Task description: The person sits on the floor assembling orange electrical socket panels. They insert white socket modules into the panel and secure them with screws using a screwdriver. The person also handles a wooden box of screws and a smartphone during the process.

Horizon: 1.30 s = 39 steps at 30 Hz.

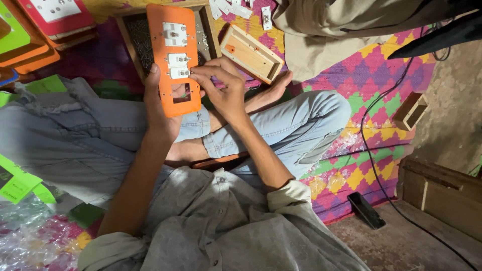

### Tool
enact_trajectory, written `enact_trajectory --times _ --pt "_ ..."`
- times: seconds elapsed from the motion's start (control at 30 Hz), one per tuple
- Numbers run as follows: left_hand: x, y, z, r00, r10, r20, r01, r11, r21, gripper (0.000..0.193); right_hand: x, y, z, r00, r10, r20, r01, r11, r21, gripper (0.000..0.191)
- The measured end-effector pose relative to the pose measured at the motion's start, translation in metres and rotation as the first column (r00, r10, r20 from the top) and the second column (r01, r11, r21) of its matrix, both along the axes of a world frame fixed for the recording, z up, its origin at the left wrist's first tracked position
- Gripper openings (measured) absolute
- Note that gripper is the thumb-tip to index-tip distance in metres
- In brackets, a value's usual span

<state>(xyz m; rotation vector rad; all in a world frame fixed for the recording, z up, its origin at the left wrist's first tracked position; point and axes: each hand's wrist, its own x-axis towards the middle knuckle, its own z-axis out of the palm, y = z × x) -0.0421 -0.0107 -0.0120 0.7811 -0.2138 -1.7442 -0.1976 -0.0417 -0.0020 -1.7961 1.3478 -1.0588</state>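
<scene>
1. Two hands on one piece: your left hand [159, 108] grips the orange plastic panel [173, 57] by its left edge, fingers wrapped behind, thumb on the front, holding it upright above your lap.
2. Your right hand [224, 88] pinches in narrow at the panel's right edge, fingertips on the lowest white switch module [179, 73]; two more white modules sit above it, and a rectangular cutout below stands empty.
3. Behind the panel, a shallow wooden tray [131, 30] holds a dark heap of small metal parts, too fine to tell apart.
4. Just right of it, a smaller bare-wood box [252, 53] lies tilted on the zigzag-patterned mat [381, 70].
5. Bright green paper tags [17, 183] sit at your far left on crinkled clear plastic.
</scene>
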Motion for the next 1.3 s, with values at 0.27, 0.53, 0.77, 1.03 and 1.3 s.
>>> enact_trajectory --times 0.27,0.53,0.77,1.03,1.3 --pt "0.001 0.006 -0.016 0.999 0.021 -0.024 -0.022 0.999 -0.035 0.064 0.000 0.000 0.007 0.994 0.063 -0.093 -0.075 0.989 -0.130 0.019" --pt "-0.002 0.007 -0.018 0.999 0.026 -0.022 -0.025 0.999 0.025 0.062 -0.001 0.001 0.005 0.997 0.011 -0.075 -0.021 0.990 -0.139 0.018" --pt "-0.005 0.002 -0.002 1.000 0.030 -0.006 -0.030 0.999 0.015 0.065 0.002 0.002 -0.002 0.985 -0.064 0.158 0.056 0.997 0.058 0.015" --pt "-0.003 0.001 -0.026 0.986 0.135 -0.095 -0.138 0.990 -0.029 0.059 0.004 0.004 -0.019 0.949 -0.060 0.308 0.012 0.988 0.156 0.021" --pt "0.003 -0.007 -0.019 0.980 0.155 -0.124 -0.163 0.985 -0.056 0.061 0.000 -0.003 -0.010 0.922 0.056 0.384 -0.117 0.983 0.138 0.036"
